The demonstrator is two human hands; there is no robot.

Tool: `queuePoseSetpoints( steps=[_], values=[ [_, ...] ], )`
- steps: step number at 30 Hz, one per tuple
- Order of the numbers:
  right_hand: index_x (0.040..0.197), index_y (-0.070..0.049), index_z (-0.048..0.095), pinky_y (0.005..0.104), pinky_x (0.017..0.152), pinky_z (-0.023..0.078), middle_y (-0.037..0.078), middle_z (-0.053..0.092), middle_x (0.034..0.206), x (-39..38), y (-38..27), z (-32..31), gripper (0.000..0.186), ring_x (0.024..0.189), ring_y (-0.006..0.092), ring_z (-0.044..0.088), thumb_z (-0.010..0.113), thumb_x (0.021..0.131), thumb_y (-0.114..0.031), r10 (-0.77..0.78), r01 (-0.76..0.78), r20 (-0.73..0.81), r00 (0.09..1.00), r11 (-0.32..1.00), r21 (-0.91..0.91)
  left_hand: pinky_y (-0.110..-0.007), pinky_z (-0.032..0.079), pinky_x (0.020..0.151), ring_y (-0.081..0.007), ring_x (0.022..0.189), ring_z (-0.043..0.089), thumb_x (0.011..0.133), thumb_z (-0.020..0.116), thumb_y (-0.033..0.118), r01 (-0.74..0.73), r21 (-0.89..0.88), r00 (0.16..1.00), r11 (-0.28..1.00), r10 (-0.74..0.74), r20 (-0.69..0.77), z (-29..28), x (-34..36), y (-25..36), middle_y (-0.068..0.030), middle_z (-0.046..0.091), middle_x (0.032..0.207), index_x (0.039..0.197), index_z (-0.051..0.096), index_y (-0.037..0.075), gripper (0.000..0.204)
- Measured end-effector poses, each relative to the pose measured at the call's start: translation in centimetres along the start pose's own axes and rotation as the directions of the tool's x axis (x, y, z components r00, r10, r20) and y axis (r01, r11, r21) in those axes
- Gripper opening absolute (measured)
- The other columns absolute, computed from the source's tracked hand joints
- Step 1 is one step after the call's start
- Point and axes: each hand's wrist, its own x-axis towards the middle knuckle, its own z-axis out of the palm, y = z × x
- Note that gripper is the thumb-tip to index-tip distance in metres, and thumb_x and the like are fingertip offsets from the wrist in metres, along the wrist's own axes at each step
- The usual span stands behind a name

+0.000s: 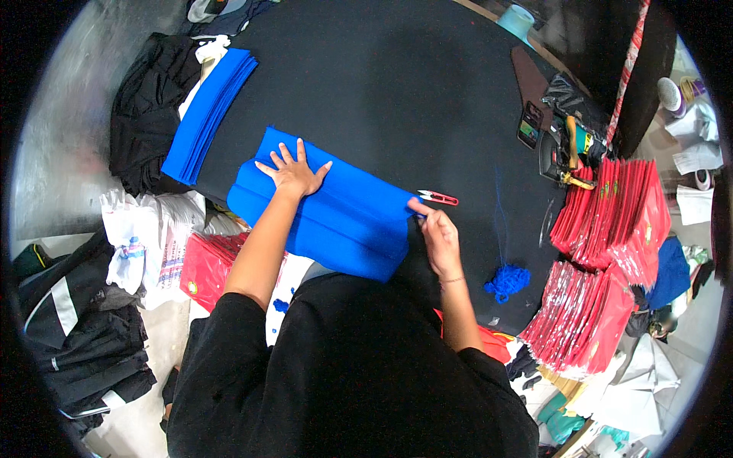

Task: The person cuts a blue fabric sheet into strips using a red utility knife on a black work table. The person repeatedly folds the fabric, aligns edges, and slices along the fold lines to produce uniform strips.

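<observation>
A folded piece of blue cloth (343,210) lies slantwise on the black tabletop in front of me. My left hand (296,177) presses flat on its upper left part, fingers spread. At the cloth's right corner, my right hand (440,238) is closed, with finger and thumb pinching the edge. Just beyond those fingertips rests a pair of red-handled thread snips (438,198), touched by neither hand. A tangle of blue thread (508,283) sits to the right of my right hand, with a loose strand running up from it.
A stack of folded blue cloth (210,118) lies at the far left beside black fabric (153,107). Along the right edge stand red plastic-wrapped packets (611,221), with a phone (530,124) and a tape dispenser (556,156) behind them. White plastic bags (149,237) are at the left.
</observation>
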Motion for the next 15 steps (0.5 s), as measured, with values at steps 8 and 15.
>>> queuePoseSetpoints(
  steps=[8,15],
  values=[
    [0.106,-0.011,0.066,0.0248,0.050,0.046,-0.007,0.052,0.072,-5.0,-0.9,-14.8,0.015,0.059,0.0036,0.046,0.061,0.106,-0.024,0.090,-0.041,-0.656,0.750,0.995,0.090,-0.078,-0.006,0.117,-0.0452,0.160,-0.004,0.093,0.029,0.087,-0.004,-0.060,0.999,0.998,0.002,-0.032,0.8,0.8,0.6,-0.0204,-0.005,0.175,0.169,-0.002,0.023,0.104],
    [0.089,0.001,0.071,0.0456,0.086,0.056,0.019,0.066,0.107,-5.6,-5.2,-8.0,0.036,0.101,0.0355,0.069,0.082,0.088,-0.032,0.230,-0.042,-0.007,0.973,0.144,-0.989,-0.075,-0.003,0.120,-0.0430,0.161,-0.006,0.094,0.029,0.086,-0.048,-0.104,0.997,0.993,0.042,-0.061,0.6,2.4,1.8,-0.0157,-0.008,0.175,0.169,-0.004,0.019,0.107]
  ],
)
